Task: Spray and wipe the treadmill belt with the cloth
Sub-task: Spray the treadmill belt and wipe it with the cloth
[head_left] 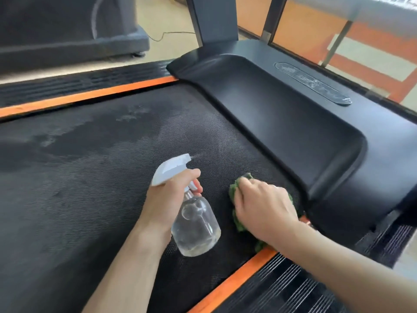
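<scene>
The black textured treadmill belt (94, 177) fills the middle of the view, with pale wet patches toward its far left. My left hand (171, 197) grips the neck of a clear spray bottle (196, 224) with a white trigger head, fingers on the trigger and nozzle aimed across the belt; a faint mist shows at the nozzle. My right hand (264, 204) presses down on a green cloth (239, 184) lying on the belt near the motor cover, fingers curled over it. Most of the cloth is hidden under the hand.
The black motor cover (293, 123) borders the belt on the right. Orange strips (90, 96) and ribbed side rails (282, 285) run along both belt edges. A dark upright post (212, 19) rises at the back; another machine base (67, 41) stands far left.
</scene>
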Motion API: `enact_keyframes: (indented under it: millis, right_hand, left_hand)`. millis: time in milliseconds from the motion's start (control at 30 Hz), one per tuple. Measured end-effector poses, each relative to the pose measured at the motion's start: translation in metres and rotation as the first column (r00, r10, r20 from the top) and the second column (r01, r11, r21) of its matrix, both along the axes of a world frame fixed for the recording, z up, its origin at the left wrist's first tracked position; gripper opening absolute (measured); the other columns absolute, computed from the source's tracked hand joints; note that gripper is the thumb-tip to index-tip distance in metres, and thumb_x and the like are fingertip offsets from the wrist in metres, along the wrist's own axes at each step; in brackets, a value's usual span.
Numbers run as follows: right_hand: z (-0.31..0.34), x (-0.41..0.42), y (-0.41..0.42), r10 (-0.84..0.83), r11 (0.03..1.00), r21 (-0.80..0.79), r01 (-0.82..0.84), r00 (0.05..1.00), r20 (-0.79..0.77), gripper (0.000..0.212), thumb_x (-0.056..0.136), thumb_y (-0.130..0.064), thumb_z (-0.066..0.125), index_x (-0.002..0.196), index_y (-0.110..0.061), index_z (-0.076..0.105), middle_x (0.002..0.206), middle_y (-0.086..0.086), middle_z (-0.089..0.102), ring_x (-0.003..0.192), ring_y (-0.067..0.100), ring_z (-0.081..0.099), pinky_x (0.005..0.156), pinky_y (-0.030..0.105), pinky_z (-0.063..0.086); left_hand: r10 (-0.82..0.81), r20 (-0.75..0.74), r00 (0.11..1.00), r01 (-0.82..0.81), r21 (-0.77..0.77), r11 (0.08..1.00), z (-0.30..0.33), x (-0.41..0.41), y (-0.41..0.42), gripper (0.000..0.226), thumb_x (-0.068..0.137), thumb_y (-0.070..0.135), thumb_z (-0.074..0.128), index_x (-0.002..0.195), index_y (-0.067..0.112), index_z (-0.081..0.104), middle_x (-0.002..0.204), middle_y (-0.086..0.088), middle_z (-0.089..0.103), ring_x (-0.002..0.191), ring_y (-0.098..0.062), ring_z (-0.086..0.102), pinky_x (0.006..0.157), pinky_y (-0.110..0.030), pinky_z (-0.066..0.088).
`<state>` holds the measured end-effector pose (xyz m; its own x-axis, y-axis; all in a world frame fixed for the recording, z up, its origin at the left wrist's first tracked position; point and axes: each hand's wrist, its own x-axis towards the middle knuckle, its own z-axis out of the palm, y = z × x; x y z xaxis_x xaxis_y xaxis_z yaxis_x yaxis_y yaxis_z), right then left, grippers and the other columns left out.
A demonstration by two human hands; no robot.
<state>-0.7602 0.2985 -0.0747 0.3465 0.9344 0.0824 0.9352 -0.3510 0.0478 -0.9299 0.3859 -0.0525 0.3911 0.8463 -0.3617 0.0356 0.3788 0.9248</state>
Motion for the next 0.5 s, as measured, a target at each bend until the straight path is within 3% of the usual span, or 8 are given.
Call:
enact_keyframes:
  millis: [100, 200, 300, 400, 500]
  right_hand:
    - [-0.002, -0.009, -0.022, 0.024, 1.0, -0.007, -0.025, 0.999, -0.046, 0.023, 0.101, -0.04, 0.033, 0.083, -0.025, 0.035, 0.083, -0.005, 0.06, 0.074, 0.025, 0.067, 0.057, 0.035, 0.039]
    - [-0.007, -0.007, -0.021, 0.063, 0.996, 0.068, -0.061, 0.998, -0.026, 0.026, 0.099, -0.039, 0.034, 0.078, -0.025, 0.034, 0.073, -0.007, 0.054, 0.059, 0.021, 0.061, 0.05, 0.035, 0.045]
    - [-0.013, 0.003, -0.014, 0.15, 0.979, 0.138, -0.15, 0.989, 0.014, 0.027, 0.097, -0.038, 0.035, 0.074, -0.024, 0.037, 0.068, -0.009, 0.051, 0.053, 0.018, 0.056, 0.044, 0.033, 0.042]
    - [-0.014, 0.015, 0.015, 0.249, 0.949, 0.178, -0.259, 0.966, 0.075, 0.025, 0.097, -0.036, 0.039, 0.076, -0.022, 0.042, 0.07, -0.005, 0.054, 0.055, 0.021, 0.057, 0.044, 0.032, 0.038]
    - [-0.01, 0.031, 0.077, 0.196, 0.96, 0.179, -0.215, 0.973, 0.119, 0.025, 0.101, -0.032, 0.041, 0.082, -0.019, 0.052, 0.081, 0.001, 0.062, 0.067, 0.028, 0.065, 0.051, 0.034, 0.038]
  left_hand:
    - [0.022, 0.056, 0.998, -0.022, -0.016, 1.0, 0.004, 0.003, -0.002, 0.022, 0.092, 0.027, 0.076, 0.087, 0.005, 0.075, 0.084, -0.002, 0.077, 0.082, -0.015, 0.075, 0.078, -0.034, 0.058]
    - [0.013, 0.046, 0.999, -0.011, -0.037, 0.999, 0.002, 0.002, -0.005, 0.026, 0.091, 0.029, 0.074, 0.076, 0.008, 0.068, 0.075, 0.001, 0.069, 0.075, -0.016, 0.066, 0.072, -0.033, 0.054]
    - [0.041, 0.062, 0.997, -0.037, -0.076, 0.996, 0.0, 0.003, -0.002, 0.023, 0.091, 0.029, 0.076, 0.076, 0.011, 0.071, 0.083, 0.0, 0.078, 0.083, -0.016, 0.075, 0.078, -0.035, 0.057]
    - [0.074, 0.1, 0.992, -0.065, -0.099, 0.993, -0.001, 0.003, 0.0, 0.015, 0.091, 0.026, 0.078, 0.084, 0.013, 0.078, 0.095, -0.003, 0.083, 0.096, -0.019, 0.08, 0.085, -0.036, 0.059]
    - [0.097, 0.091, 0.991, -0.089, -0.09, 0.992, -0.004, 0.004, -0.001, 0.013, 0.09, 0.023, 0.078, 0.084, 0.012, 0.077, 0.092, -0.002, 0.082, 0.094, -0.02, 0.08, 0.086, -0.038, 0.059]
